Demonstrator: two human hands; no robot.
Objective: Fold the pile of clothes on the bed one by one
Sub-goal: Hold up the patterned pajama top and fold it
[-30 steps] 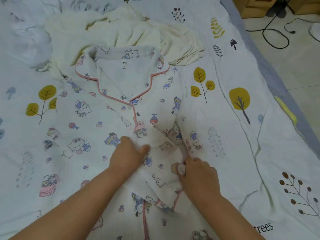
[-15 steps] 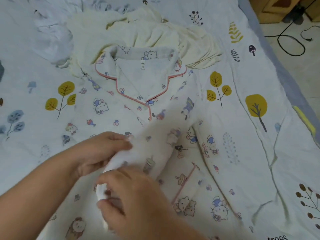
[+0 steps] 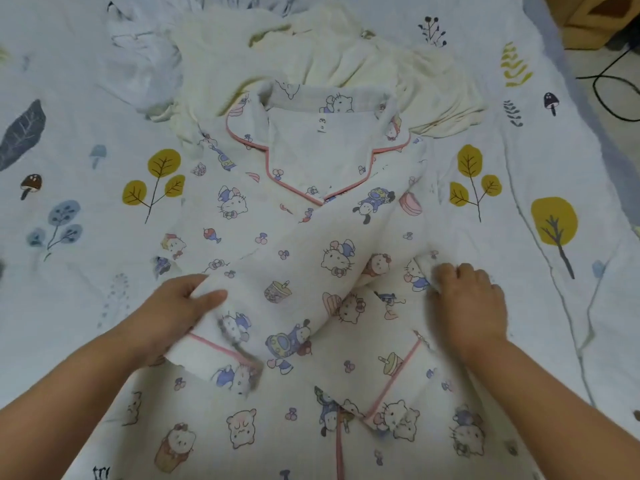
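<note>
A white pyjama top (image 3: 311,393) with cartoon prints and pink piping lies face up on the bed, collar at the far end. One sleeve (image 3: 304,282) is folded across the chest toward the left. My left hand (image 3: 176,313) grips that sleeve near its pink-edged cuff, thumb on top. At the top's right side, my right hand (image 3: 467,299) lies knuckles up with curled fingers on the fabric where the sleeve folds over. A crumpled cream garment (image 3: 346,53) lies beyond the collar.
The bed sheet (image 3: 519,237) is white with yellow trees, leaves and mushrooms. A crumpled white cloth (image 3: 145,64) lies at the far left. The bed's edge runs down the right side, with floor, a black cable (image 3: 609,88) and a cardboard box (image 3: 595,19) beyond.
The sleeve has been drawn across the chest to the left. My right hand let go of the cuff and moved to the top's right side; my left hand now holds the cuff end.
</note>
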